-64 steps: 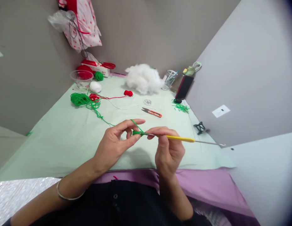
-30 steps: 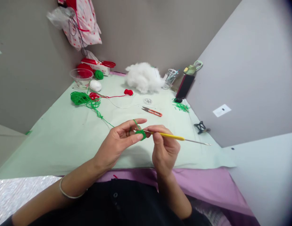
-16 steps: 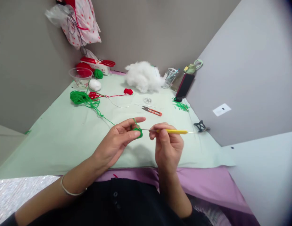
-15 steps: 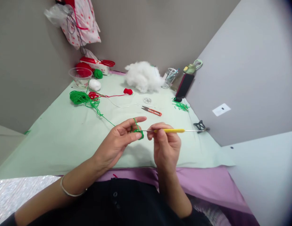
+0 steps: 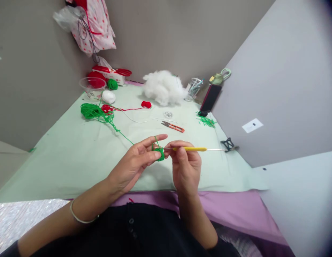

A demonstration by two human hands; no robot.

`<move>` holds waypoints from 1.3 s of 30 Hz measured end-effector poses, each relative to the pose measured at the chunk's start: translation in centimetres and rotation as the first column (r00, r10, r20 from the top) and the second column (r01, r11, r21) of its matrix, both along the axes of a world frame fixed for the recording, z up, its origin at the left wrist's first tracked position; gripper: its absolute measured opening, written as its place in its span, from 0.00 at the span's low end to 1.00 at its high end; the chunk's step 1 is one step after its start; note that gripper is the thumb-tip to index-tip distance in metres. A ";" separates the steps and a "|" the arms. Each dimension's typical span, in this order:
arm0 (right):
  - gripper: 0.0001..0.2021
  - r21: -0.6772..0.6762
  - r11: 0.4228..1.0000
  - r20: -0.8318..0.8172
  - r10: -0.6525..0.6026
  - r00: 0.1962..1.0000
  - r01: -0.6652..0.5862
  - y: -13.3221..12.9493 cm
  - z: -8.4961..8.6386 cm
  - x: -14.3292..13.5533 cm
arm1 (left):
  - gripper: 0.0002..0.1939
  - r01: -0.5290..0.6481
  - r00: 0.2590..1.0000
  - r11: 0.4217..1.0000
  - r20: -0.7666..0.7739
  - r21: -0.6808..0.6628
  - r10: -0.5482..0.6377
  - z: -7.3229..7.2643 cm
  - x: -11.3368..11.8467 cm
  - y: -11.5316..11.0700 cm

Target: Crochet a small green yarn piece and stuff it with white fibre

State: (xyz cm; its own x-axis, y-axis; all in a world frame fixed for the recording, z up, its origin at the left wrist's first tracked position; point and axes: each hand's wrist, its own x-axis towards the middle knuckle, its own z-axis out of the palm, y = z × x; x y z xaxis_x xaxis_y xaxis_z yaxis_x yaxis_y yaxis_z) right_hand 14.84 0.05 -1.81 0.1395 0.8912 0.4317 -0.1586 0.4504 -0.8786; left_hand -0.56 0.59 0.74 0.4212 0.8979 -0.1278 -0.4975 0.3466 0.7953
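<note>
Green knit (image 5: 160, 156), at seven o'clock from the snips (image 5: 170, 125), is pinched closed by the left hand (image 5: 135, 159), while the hook (image 5: 189, 149), gripped snugly by the right hand (image 5: 186, 169), has been shifted toward nine o'clock, so a stitch is apparently being worked.

My slim metal hook (image 5: 192, 149) is silvery and yellow, my small crocheted yarn piece (image 5: 160, 156) green, the hanging cloth (image 5: 103, 23) pale pink with red dots.

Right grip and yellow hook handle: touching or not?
Touching. The head view shows it: the right grip has its thumb against the yellow hook handle, fingers behind, no gap visible.
</note>
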 end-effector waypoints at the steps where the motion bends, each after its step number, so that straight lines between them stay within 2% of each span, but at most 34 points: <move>1: 0.09 -0.010 1.000 -0.015 -0.001 1.000 0.001 0.0 0.0 0.0 | 0.27 0.009 1.000 1.000 0.003 -0.010 -0.009 0.0 0.0 0.0; 8: 0.08 0.011 1.000 -0.094 -0.002 0.996 0.003 0.0 0.4 -0.3 | 0.22 -0.045 0.997 0.998 -0.065 0.040 0.048 0.1 0.1 0.0; 11: 0.08 0.005 1.000 -0.120 -0.007 0.993 0.008 0.1 0.6 -0.2 | 0.24 -0.020 0.999 1.000 -0.037 0.010 0.021 0.1 0.0 0.0; 14: 0.08 -0.024 1.000 -0.135 -0.017 0.991 0.014 0.3 0.7 0.2 | 0.23 0.061 0.997 0.997 0.047 -0.050 -0.058 0.3 -0.2 0.3; 17: 0.09 -0.062 0.997 -0.193 0.021 0.981 -0.033 0.5 1.0 0.6 | 0.18 0.119 0.987 0.991 0.112 -0.062 -0.112 0.4 -0.4 0.6; 20: 0.09 -0.076 0.992 -0.243 0.084 0.966 -0.106 0.4 1.2 0.6 | 0.16 0.071 0.996 0.997 0.057 0.001 -0.071 0.3 -0.3 0.5; 24: 0.07 -0.028 0.997 -0.149 0.070 0.986 -0.075 -0.2 0.9 0.0 | 0.25 -0.025 0.996 0.983 -0.081 0.180 0.040 -0.2 0.2 -0.1; 27: 0.06 -0.016 0.999 -0.099 0.028 0.995 -0.030 -0.4 0.6 -0.1 | 0.26 -0.018 0.984 0.969 -0.165 0.248 0.061 -0.4 0.2 -0.1; 31: 0.07 -0.037 0.998 -0.173 0.047 0.984 -0.054 -0.1 0.9 0.1 | 0.17 -0.014 0.977 0.970 -0.203 0.244 0.065 -0.3 -0.2 0.1; 34: 0.07 -0.030 0.995 -0.210 0.089 0.974 -0.097 0.1 1.1 0.1 | 0.16 -0.022 0.986 0.976 -0.157 0.215 0.057 -0.2 -0.4 0.2; 39: 0.08 0.012 0.998 -0.079 0.069 0.994 -0.068 0.0 0.6 0.1 | 0.20 -0.029 0.993 0.984 -0.105 0.177 0.048 -0.2 -0.3 0.1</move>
